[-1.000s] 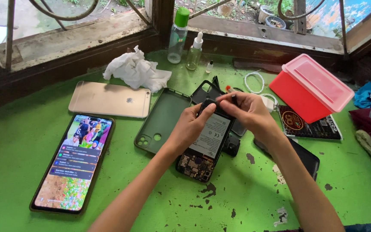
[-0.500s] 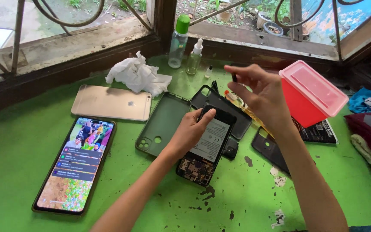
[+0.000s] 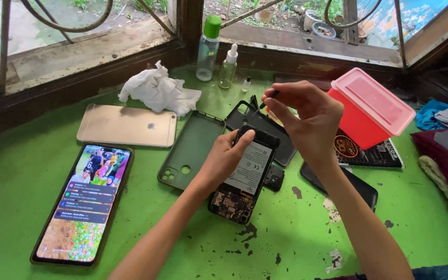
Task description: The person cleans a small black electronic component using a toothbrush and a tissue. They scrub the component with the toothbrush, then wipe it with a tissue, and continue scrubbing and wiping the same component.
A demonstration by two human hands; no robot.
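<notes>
The right hand, pinched shut on a thin dark tool, has lifted clear of the opened phone (back off, battery showing), which the left hand pins flat to the green surface beside the red box.

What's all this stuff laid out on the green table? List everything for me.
opened phone: one, black, centre, back off
lit phone: one, screen on, left
gold phone: one, face down, back left
phone case: one, dark green, centre
crumpled tissue: one, white, by window
bottles: three, clear, window sill
red box: one, pink lid, right
table: green, chipped
left hand: steadies opened phone
right hand: raised, pinching thin dark tool
</notes>
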